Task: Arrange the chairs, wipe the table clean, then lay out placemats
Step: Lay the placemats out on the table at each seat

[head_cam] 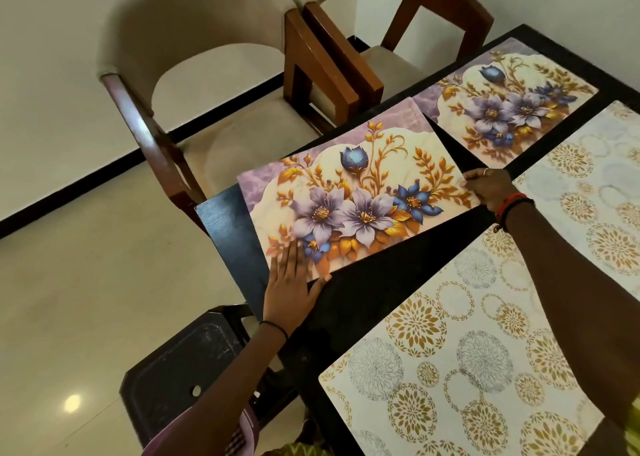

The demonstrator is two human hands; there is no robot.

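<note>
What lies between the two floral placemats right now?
In the head view, only a bare wedge of dark table separates the near floral placemat from the far floral placemat; their corners nearly meet at the chair side.

Your left hand has a thin black band at the wrist; your right hand wears a ring on one finger, with red and black bands at the wrist. Both forearms are bare.
</note>
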